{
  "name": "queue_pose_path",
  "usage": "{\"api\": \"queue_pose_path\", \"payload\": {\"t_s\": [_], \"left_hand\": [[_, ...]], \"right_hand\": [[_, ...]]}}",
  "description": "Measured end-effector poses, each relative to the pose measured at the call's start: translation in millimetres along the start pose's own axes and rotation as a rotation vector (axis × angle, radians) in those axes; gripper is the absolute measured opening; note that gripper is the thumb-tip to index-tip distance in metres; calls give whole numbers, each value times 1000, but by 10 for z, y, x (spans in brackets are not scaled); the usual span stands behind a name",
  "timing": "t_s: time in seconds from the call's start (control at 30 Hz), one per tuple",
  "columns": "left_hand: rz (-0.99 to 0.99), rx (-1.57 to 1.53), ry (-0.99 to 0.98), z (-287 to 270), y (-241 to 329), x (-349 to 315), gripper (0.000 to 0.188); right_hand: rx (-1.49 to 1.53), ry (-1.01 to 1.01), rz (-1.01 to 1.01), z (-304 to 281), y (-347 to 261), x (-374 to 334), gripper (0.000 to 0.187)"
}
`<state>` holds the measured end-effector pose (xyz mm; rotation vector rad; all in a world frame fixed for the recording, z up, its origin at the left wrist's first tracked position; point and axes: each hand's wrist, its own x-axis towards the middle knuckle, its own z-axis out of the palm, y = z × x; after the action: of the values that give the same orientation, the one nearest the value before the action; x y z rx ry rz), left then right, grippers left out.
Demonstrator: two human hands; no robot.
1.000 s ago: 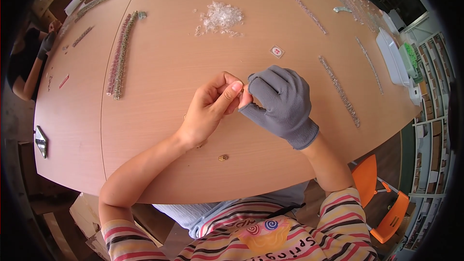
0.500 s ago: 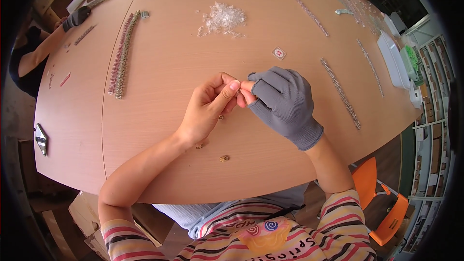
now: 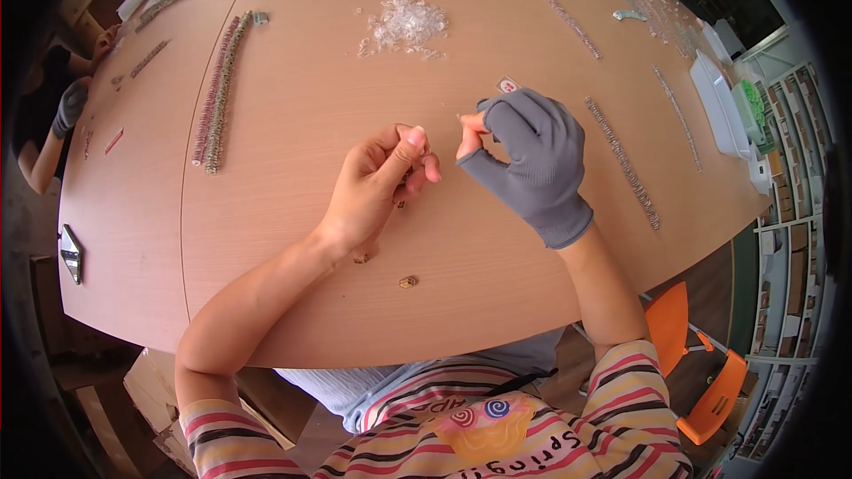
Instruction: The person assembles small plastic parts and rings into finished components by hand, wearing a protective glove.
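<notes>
My bare left hand is held over the middle of the table, its thumb pressed against the bent fingers. What it pinches, if anything, is too small to make out. To its right, a short gap away, my right hand wears a grey glove that leaves the thumb and index fingertips bare. Those two tips are brought together, and anything between them is too tiny to name. Small gold-brown pieces lie near my left hand: one piece toward the table's near edge, another piece beside my wrist, partly hidden.
A heap of clear plastic bits lies farther back. Long strips of stacked small pieces rest at left, another strip at right. A small square card sits behind my right hand. Co-workers sit at far left and far right.
My hands, whose fingertips met before, have come apart; the right one has moved slightly up and away. The co-worker's gloved hand at left has drawn back toward the body.
</notes>
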<state>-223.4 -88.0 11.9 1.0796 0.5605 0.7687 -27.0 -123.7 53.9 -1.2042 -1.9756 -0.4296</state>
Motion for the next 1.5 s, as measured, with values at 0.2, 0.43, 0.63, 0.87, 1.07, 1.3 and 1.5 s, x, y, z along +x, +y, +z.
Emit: {"api": "queue_pose_path", "payload": {"t_s": [0.2, 0.43, 0.63, 0.87, 1.07, 1.3, 1.5], "left_hand": [[-3, -402, 37, -222, 134, 129, 21], [55, -481, 221, -349, 185, 134, 21], [-1, -223, 178, -347, 199, 148, 25], [-244, -255, -183, -184, 239, 67, 35], [-219, -236, -229, -154, 215, 51, 37], [-146, -143, -51, -76, 180, 28, 27], [-91, -161, 144, 75, 78, -5, 23]], "right_hand": [[-155, -353, 378, 46, 306, -72, 16], [356, -462, 7, 202, -201, -172, 22], [342, -444, -131, 270, -153, -205, 18], [380, -110, 4, -16, -64, 25, 24], [361, -77, 2, -18, -150, 45, 24], [-3, -36, -204, -30, -129, -20, 23], [-168, -111, -272, -51, -200, -22, 13]]}}
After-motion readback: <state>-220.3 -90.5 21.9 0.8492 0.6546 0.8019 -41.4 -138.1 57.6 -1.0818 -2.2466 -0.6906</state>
